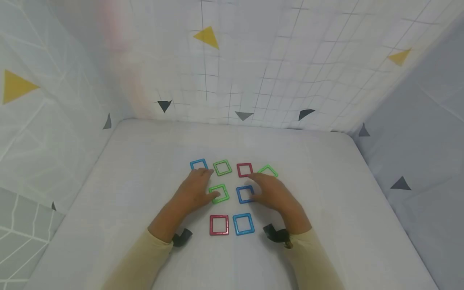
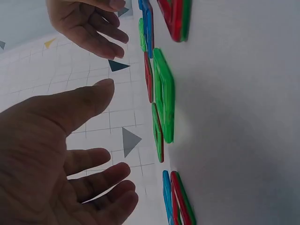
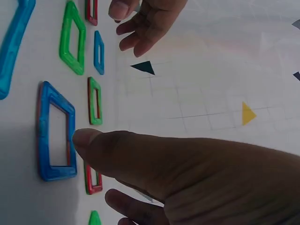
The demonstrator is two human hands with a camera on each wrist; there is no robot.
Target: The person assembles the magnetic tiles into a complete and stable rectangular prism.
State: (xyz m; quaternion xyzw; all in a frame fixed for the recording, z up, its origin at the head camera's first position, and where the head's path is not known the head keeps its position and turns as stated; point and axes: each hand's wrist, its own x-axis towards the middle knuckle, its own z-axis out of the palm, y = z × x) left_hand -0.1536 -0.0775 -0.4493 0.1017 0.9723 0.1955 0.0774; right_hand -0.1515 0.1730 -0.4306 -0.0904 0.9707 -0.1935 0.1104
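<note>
While nothing is gripped by either hand, the thumb and fingers of the left hand [image 1: 193, 189] are held apart above the middle green tile [image 1: 216, 186], and those of the right hand [image 1: 273, 190] are likewise spread over the right edge of the middle blue tile [image 1: 244, 187]; whether that tile is touched by the right thumb cannot be told. Should a thumb be lowered too hard, a tile could be knocked askew, since these hollow squares lie flat and little edge is offered. By the fingers, the far light-blue tile [image 1: 198, 160] and the far-right green tile [image 1: 272, 170] are partly hidden, so either might be brushed unnoticed. Between those two, the far-left green tile [image 1: 220, 161] and the far red tile [image 1: 244, 164] could be bunched together if the hands were swept inward. Nearest the person, the near red tile [image 1: 219, 216] and the near light-blue tile [image 1: 241, 215] are laid side by side, apart; by a dragged sleeve [image 1: 314, 253] or wrist strap [image 1: 276, 234], they could be shifted across the white table [image 1: 145, 161].
</note>
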